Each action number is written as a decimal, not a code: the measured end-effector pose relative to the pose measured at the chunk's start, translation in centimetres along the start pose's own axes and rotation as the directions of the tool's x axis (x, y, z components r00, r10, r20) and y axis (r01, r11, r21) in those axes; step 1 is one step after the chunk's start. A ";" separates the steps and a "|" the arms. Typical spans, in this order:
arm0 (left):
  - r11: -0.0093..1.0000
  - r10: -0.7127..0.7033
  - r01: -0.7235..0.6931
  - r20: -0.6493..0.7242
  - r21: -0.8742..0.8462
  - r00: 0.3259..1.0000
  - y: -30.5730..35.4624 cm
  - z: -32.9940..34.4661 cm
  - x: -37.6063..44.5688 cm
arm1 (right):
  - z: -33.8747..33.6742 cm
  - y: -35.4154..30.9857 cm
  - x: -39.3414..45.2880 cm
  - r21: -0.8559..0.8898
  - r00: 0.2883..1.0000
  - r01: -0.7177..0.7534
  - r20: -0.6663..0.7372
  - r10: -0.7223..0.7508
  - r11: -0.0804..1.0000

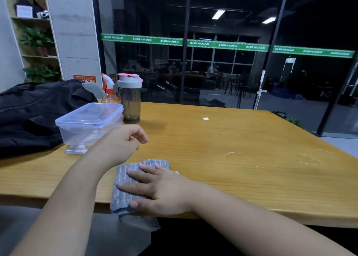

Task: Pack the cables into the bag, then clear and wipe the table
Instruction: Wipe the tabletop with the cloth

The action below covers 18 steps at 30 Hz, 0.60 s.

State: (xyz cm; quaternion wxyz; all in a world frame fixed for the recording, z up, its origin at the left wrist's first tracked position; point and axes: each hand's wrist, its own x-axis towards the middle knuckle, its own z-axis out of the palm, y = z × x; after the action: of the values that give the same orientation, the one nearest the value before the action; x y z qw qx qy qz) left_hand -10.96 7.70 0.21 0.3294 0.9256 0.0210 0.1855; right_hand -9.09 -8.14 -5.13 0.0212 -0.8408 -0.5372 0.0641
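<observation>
Table [232, 149]: lidded box [89, 122], seemingly empty.

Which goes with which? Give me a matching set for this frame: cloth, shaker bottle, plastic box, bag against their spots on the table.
Things:
1. grey cloth
2. shaker bottle
3. clear plastic box
4. black bag

Places:
A. far left of the table
B. under the right hand, at the near edge
C. just behind the left hand
D. beside the spray bottle

Pairs: 1-B, 2-D, 3-C, 4-A

One head-worn wide-angle view looks forward and down, close over the table [232, 139] edge, toward glass walls
</observation>
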 end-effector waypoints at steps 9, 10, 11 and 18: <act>0.997 0.067 -0.065 0.077 -0.028 0.995 2.6 2.5 0.0 | 0.0 4.2 -6.6 0.025 0.982 -0.187 0.011 0.187 0.982; 0.997 0.071 -0.068 0.087 -0.030 0.994 2.9 2.9 0.1 | 0.0 4.6 -7.3 0.037 0.980 -0.200 0.004 0.200 0.979; 0.997 0.076 -0.074 0.102 -0.029 0.992 3.3 3.2 0.2 | 0.1 5.0 -8.0 0.056 0.978 -0.208 -0.003 0.208 0.977; 0.995 0.092 -0.096 0.197 0.011 0.976 5.0 5.8 0.5 | 0.4 7.1 -12.2 0.156 0.952 -0.287 -0.066 0.300 0.945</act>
State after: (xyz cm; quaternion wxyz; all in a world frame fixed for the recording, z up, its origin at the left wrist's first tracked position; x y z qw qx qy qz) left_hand -8.82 0.39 -0.67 0.3112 0.9426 -0.0533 0.1084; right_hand -7.80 -22.23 -5.18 0.0963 -0.9096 -0.3985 0.0678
